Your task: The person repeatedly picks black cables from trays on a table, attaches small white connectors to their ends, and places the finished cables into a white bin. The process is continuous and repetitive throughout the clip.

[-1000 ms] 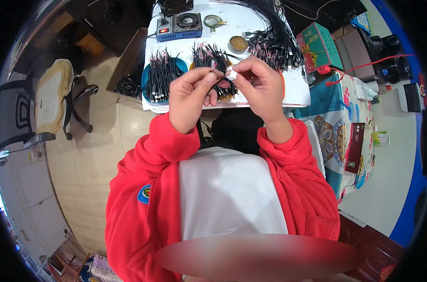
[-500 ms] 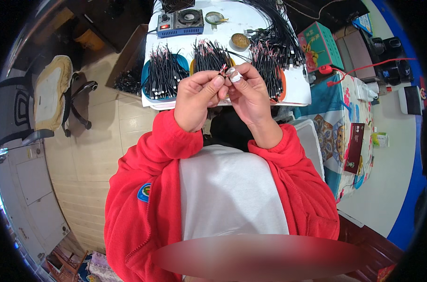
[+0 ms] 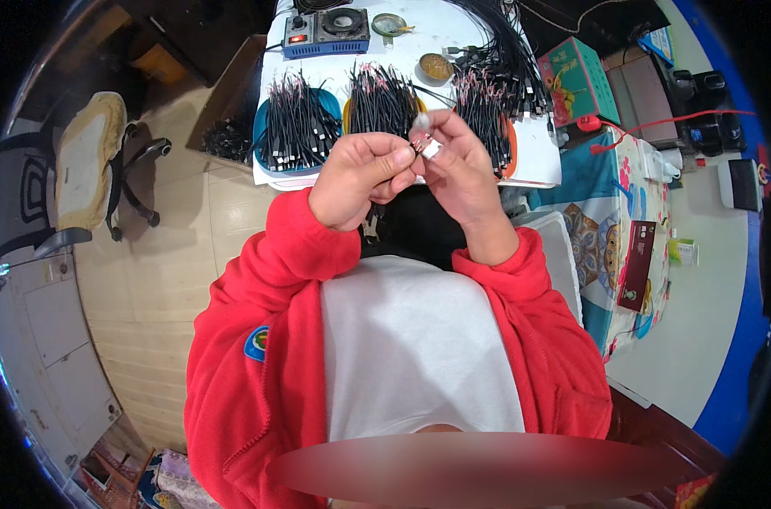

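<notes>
Above the table's near edge, my left hand (image 3: 364, 176) pinches a thin black cable (image 3: 417, 148) close to its end, where short reddish wires stick out. My right hand (image 3: 463, 174) meets it from the other side, fingers curled round the wire ends. White wraps cover its thumb and index fingertip. Partly hidden by my fingers, the exact grip on the wires is hard to make out. Beyond the hands lie bundles of black cables with white plugs and bared reddish ends, in a blue tray (image 3: 261, 142), a yellow tray (image 3: 347, 114) and an orange tray (image 3: 512, 153).
At the back of the white table (image 3: 402, 56) stands a blue-grey heating unit (image 3: 326, 36) with a lit red switch. Near it are a small green dish (image 3: 389, 24) and a round tin (image 3: 436, 67). A cardboard box (image 3: 232, 93) stands left; a green carton (image 3: 579, 82) stands right.
My right index finger has lifted and shifted off the wire tips, while the thumb has moved slightly lower. Both hands have dropped a little toward me, still together at the cable end.
</notes>
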Motion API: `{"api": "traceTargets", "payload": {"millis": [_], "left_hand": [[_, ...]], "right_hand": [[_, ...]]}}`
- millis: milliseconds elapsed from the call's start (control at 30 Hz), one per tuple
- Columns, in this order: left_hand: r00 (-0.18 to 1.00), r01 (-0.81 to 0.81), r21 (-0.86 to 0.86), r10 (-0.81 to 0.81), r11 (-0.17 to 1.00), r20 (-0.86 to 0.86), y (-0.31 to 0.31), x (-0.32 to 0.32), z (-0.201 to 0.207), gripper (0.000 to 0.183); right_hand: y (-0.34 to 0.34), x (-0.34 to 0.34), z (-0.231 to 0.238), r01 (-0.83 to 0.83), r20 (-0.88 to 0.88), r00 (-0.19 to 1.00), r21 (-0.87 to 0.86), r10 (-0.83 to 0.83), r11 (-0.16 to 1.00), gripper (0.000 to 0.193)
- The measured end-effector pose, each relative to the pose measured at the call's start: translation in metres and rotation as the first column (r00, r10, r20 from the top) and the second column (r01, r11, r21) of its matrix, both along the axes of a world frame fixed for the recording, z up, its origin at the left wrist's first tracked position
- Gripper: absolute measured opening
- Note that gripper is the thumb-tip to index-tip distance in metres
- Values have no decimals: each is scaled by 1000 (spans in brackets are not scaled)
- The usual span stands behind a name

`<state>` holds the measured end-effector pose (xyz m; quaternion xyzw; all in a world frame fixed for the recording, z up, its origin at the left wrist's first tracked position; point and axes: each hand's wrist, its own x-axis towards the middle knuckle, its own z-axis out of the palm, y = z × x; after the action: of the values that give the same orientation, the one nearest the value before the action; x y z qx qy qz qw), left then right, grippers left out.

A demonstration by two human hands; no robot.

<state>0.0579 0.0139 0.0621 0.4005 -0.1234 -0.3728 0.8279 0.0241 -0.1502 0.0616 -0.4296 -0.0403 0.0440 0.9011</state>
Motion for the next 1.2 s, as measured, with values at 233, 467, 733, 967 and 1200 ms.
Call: {"api": "traceTargets", "payload": {"millis": [233, 467, 733, 967, 1200], "left_hand": [[982, 27, 110, -47, 994, 181, 6, -1, 7, 18], [968, 67, 173, -106, 983, 229, 8, 0, 7, 14], [978, 46, 112, -67, 993, 197, 5, 0, 2, 17], [981, -53, 172, 19, 984, 191, -2, -5, -2, 16], [988, -67, 177, 40, 982, 151, -1, -3, -5, 17]], "right_hand": [[-15, 4, -1, -221, -76, 971, 73, 226, 973, 16], [-12, 5, -14, -308, -157, 921, 264, 356, 914, 19], [-10, -1, -1, -243, -136, 960, 19, 243, 970, 25], [-14, 2, 6, -52, -44, 998, -317, 40, 947, 33], [-4, 0, -4, 61, 50, 998, -401, -45, 914, 31]]}}
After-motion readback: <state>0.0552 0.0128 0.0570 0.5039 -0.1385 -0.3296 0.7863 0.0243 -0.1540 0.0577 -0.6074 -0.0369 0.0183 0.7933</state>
